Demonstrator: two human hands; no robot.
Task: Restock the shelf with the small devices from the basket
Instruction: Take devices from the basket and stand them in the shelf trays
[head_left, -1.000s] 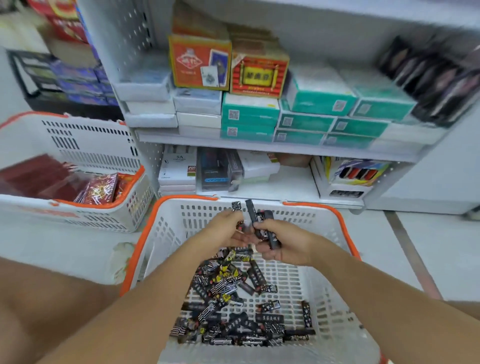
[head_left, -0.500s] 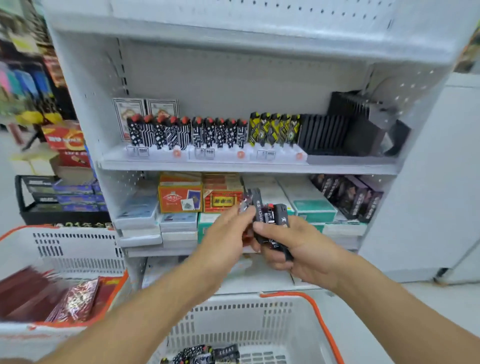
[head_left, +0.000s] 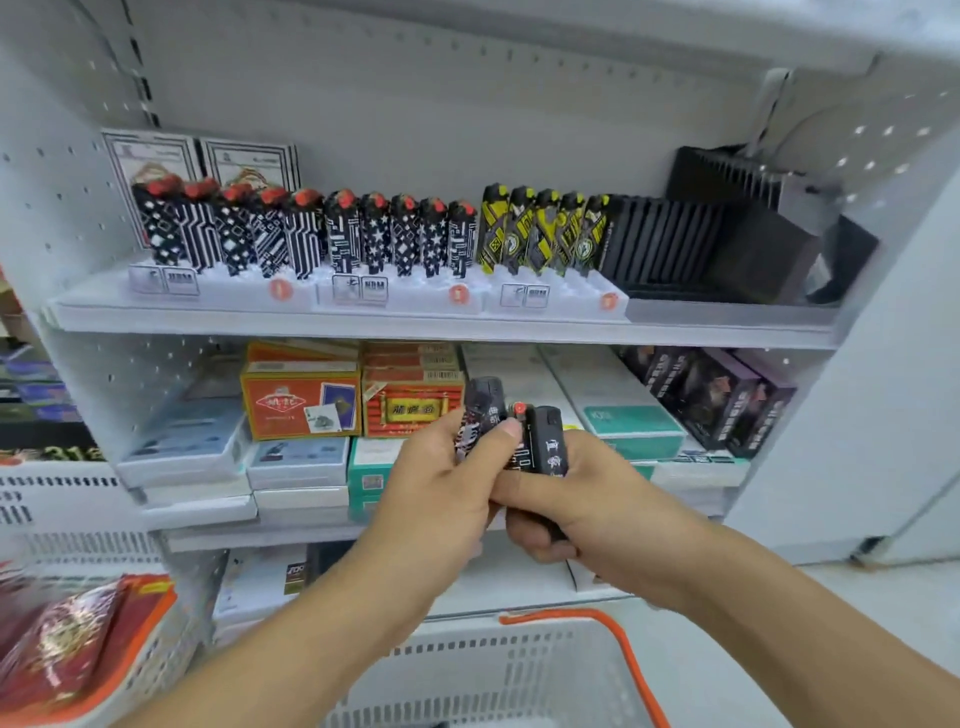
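I am looking at both hands raised in front of the shelving, level with the second shelf. The right hand (head_left: 582, 499) is gripping a small bundle of lighters (head_left: 524, 441), its fingers curled round their lower ends so that the tops are sticking up; one is showing a red cap and another is plain black with pale marks. The left hand (head_left: 441, 483) is pinching the leftmost lighter of the bundle, with its thumb lying across the front of it and its fingers closed narrow behind. The two hands are touching each other around the bundle.

Above them, the upper shelf (head_left: 441, 327) is carrying three white display trays (head_left: 400, 299) side by side. The left and middle trays are holding upright black-and-white patterned lighters with red caps (head_left: 306, 234), and the right tray is holding yellow-and-black lighters (head_left: 545, 234). Just beside these, to the right, black slotted holders (head_left: 691, 244) are standing on the same shelf.

Behind the hands, orange card boxes (head_left: 301, 405) and teal boxes (head_left: 628, 421) are sitting on the middle shelf. Below the arms, the white basket with the orange rim (head_left: 623, 654) is standing in front of the shelving; I cannot tell what is lying inside it from here. A second basket (head_left: 130, 670) at the left is holding red packets (head_left: 62, 644).
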